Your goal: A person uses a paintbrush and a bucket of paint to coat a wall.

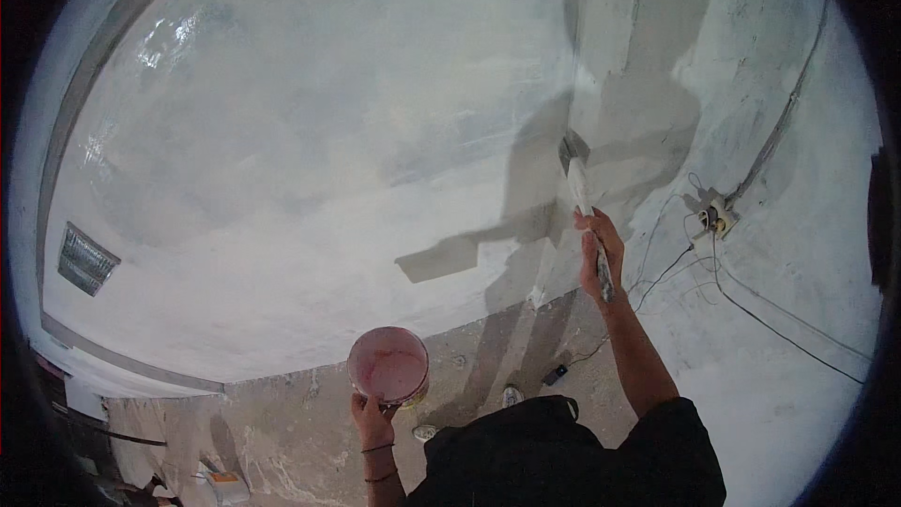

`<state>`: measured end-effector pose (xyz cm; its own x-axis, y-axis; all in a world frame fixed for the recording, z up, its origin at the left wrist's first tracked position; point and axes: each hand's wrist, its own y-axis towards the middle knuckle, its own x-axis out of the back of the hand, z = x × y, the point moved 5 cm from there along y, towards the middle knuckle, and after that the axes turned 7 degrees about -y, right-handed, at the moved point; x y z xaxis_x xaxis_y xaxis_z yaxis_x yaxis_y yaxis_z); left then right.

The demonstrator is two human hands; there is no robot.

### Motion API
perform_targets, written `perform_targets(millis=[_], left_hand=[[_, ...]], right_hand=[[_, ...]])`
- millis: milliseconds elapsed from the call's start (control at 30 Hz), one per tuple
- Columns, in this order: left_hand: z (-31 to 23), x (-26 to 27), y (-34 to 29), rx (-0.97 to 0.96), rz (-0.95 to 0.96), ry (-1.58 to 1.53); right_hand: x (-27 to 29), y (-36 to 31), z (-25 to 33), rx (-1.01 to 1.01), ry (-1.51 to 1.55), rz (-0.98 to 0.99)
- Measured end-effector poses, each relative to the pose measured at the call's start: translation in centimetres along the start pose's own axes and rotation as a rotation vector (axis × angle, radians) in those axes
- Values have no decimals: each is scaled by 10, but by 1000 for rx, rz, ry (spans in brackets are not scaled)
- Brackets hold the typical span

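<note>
Left hand (374, 418) low near centre, fingers closed on the rim of a pink bucket (389, 365), holding it up with the open mouth tipped toward the camera; inside looks pinkish, contents unclear. Right hand (599, 253) raised to the right of centre, fist wrapped around the handle of a paint brush (584, 205). Brush points up and far, its head touching the wall (310, 160) at the inner corner where two faces meet. Wall is whitish, wet-looking and patchy, with grey shadows of arm and brush left of the corner. On the right face, an electrical box (717, 216) with loose cables (751, 305) trailing down and right. Small vent (86, 259) at far left. Dusty floor (282, 432) below the bucket.
</note>
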<state>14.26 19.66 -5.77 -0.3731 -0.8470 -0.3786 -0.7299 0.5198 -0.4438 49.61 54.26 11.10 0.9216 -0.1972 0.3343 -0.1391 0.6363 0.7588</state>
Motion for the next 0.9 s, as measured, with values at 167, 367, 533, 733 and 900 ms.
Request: perform_targets(millis=[167, 367, 533, 733, 900], left_hand=[[-3, 9, 3, 5, -43, 1], [-21, 34, 9, 12, 34, -123], [-48, 58, 13, -16, -21, -123], [-85, 108, 15, -67, 14, -188], [-108, 175, 11, -82, -68, -129]], right_hand=[[-30, 3, 0, -36, 137, -220], [-54, -24, -16, -522, 33, -182], [-111, 3, 56, -399, 7, -194], [-215, -15, 159, -92, 1, -181], [-296, -55, 258, 5, 183, 97]])
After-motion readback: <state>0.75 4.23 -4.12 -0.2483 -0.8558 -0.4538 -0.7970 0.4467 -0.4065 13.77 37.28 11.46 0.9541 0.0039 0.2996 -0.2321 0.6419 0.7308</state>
